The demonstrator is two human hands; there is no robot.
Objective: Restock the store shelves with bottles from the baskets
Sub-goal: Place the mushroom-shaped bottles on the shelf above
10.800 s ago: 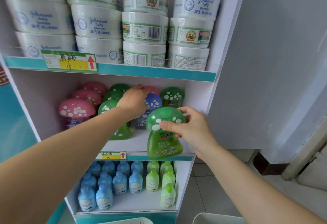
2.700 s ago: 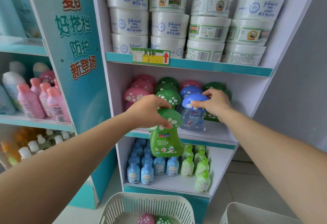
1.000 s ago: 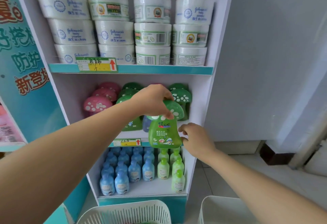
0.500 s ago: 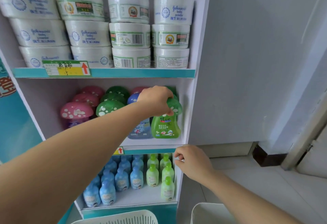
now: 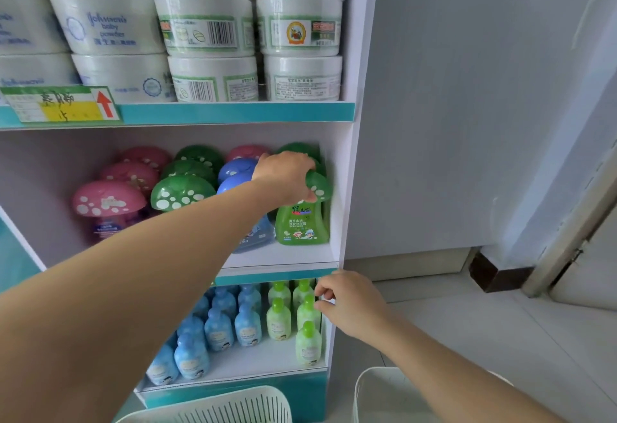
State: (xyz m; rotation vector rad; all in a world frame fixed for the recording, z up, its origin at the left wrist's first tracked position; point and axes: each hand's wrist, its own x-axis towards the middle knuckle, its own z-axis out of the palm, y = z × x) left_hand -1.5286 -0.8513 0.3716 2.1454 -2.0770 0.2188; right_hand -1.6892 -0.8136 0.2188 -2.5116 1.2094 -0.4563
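Green bottle [image 5: 302,225] is standing at the middle shelf's [image 5: 283,257] right end. Nearest, white baskets [image 5: 213,406] are sitting below; the right hand [image 5: 354,305] is hovering, fingers loosely curled and empty; beyond, the left hand [image 5: 283,173] is gripping the bottle's mushroom cap.

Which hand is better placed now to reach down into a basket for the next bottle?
Probably the right hand: it holds nothing and hangs low, near the solid white basket's rim. The left hand grips the green bottle by its cap on the middle shelf.

A forearm [image 5: 140,275] hides most of the blue bottle [image 5: 258,235].
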